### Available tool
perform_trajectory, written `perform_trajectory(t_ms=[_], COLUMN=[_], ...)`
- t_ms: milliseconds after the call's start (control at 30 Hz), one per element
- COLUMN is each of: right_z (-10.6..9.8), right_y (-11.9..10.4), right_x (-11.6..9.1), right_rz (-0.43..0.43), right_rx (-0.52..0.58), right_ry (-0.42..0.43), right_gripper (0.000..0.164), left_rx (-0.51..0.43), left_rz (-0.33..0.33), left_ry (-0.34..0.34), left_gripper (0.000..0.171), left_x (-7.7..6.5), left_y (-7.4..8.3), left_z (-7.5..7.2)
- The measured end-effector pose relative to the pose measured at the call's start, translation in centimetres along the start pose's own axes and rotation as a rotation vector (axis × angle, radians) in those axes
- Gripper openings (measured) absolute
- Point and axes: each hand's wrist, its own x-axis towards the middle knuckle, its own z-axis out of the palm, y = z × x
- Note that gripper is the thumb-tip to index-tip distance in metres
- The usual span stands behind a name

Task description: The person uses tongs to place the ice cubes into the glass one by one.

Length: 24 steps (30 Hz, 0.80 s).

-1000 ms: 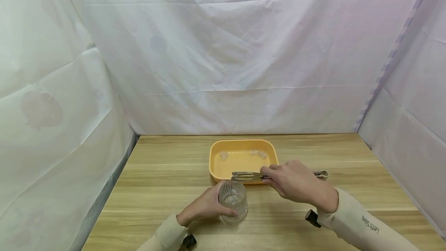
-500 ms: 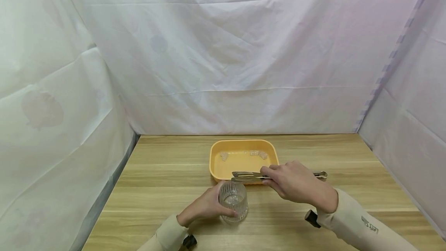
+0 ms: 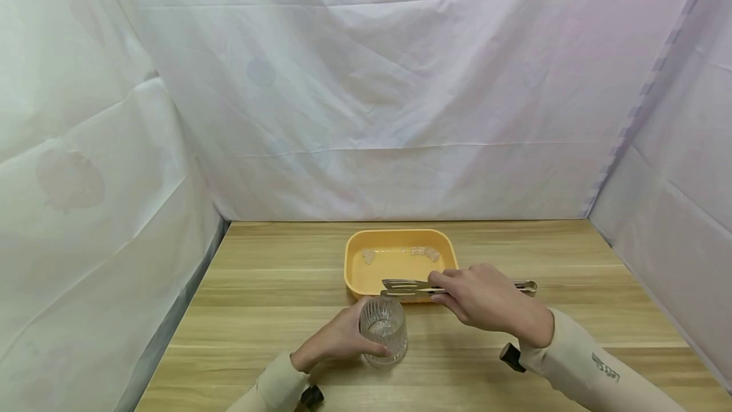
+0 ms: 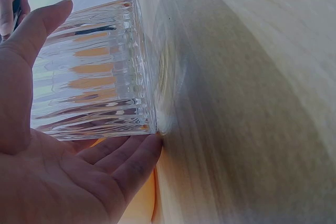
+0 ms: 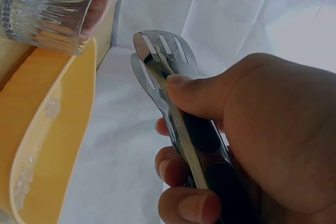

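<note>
My left hand [image 3: 337, 336] holds a clear ribbed glass [image 3: 384, 332] upright on the wooden table, thumb on the near side and fingers behind. Clear lumps show low inside the glass. In the left wrist view, fingertips [image 4: 149, 145] lie right at its base. With my right hand [image 3: 486, 297] I grip metal tongs [image 5: 202, 135] with dark handle pads. Their slotted ends stand slightly apart, level over the glass's far rim, and nothing shows between them in the right wrist view.
Just behind the glass sits a yellow tray [image 3: 394, 267]. Clear ice-like pieces [image 3: 431, 254] lie along its back right, with another clump [image 3: 368, 255] at the left. White cloth [image 3: 366, 94] hangs around the table [image 3: 274, 285] on the back and sides.
The tongs' ends have spread a little further apart over the glass. Both hands, the glass and the tray stay in place.
</note>
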Motion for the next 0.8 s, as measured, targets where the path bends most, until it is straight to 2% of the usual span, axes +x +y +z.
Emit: perform_trajectory(t_ms=[667,800], right_z=[0.9,1.4], right_y=[1.8,2.2], right_x=[1.3,2.0], right_rz=[0.038,0.056], right_rx=[0.013,0.019], right_ry=[0.017,-0.006], right_gripper=[0.020,0.019], left_rx=[-0.026,-0.023], left_rz=[-0.012,-0.006], left_ry=[-0.007,-0.007], left_gripper=[0.092,0.093], left_x=[0.1,0.1], left_y=[0.0,-0.1], left_z=[-0.1,0.0])
